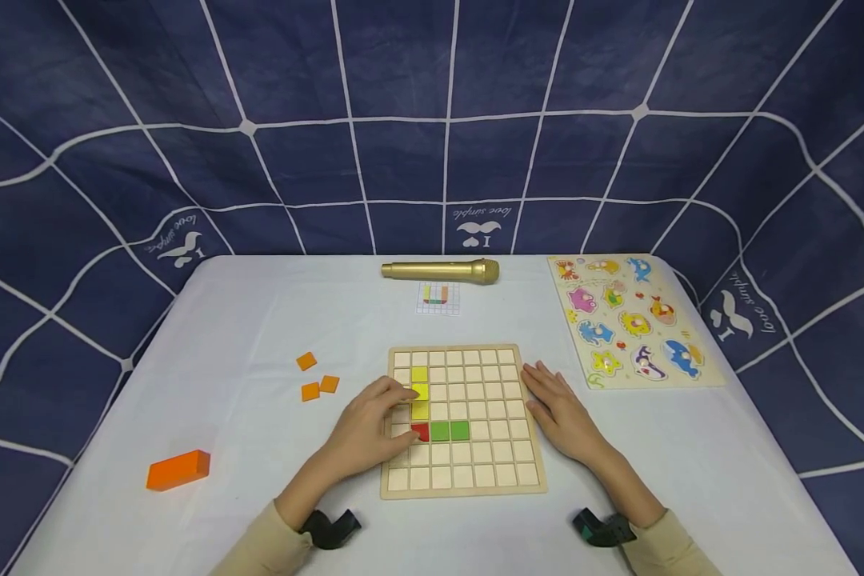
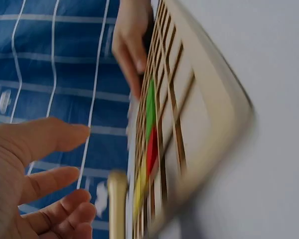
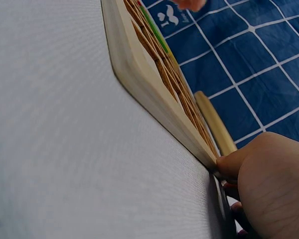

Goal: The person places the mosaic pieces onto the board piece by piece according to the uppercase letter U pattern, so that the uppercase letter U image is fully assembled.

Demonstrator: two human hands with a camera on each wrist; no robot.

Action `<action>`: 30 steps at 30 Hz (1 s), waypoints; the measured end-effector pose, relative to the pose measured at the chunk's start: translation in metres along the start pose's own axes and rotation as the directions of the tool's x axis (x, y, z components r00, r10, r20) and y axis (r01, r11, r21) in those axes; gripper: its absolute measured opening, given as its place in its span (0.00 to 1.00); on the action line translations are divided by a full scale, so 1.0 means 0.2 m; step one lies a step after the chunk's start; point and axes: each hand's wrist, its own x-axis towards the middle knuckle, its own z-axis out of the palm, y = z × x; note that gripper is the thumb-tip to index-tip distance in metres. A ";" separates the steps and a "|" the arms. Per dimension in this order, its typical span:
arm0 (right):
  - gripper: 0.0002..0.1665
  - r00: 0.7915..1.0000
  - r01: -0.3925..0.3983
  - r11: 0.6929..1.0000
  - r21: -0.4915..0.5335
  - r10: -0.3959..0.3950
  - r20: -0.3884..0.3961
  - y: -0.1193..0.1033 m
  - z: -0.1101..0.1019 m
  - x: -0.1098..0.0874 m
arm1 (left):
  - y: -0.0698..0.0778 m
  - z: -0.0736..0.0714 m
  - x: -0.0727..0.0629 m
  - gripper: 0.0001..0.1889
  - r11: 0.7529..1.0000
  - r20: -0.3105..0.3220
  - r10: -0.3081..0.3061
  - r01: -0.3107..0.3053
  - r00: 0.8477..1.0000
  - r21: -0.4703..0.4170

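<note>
A wooden grid board lies on the table. Three yellow tiles form a column near its left side, above a red tile. Two green tiles continue the row to the right of the red one. My left hand hovers over the board's left part, thumb and fingers apart. In the left wrist view nothing lies between the fingers of that hand. Along the board's right edge rests my right hand, fingers stretched; in the right wrist view its thumb touches the rim.
Several orange square tiles lie left of the board, with an orange block nearer the front left. Behind the board are a small pattern card and a gold microphone. A sea-animal knob puzzle lies at the back right.
</note>
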 end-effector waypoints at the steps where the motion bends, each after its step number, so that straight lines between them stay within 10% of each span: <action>1: 0.28 1.000 0.002 1.000 -0.002 -0.002 -0.002 0.00 0.00 0.00 | -0.02 -0.03 -0.02 0.26 1.000 -0.019 -0.014 0.014 1.000 -0.012; 13: 0.28 1.000 0.007 1.000 -0.008 -0.007 -0.006 0.00 0.00 0.00 | -0.25 -0.10 -0.23 0.34 0.991 -0.057 -0.124 0.121 0.991 -0.050; 30: 0.28 1.000 0.002 1.000 -0.005 -0.002 -0.002 0.00 0.00 0.00 | -0.30 -0.06 -0.25 0.25 0.980 -0.023 -0.181 0.178 0.983 -0.087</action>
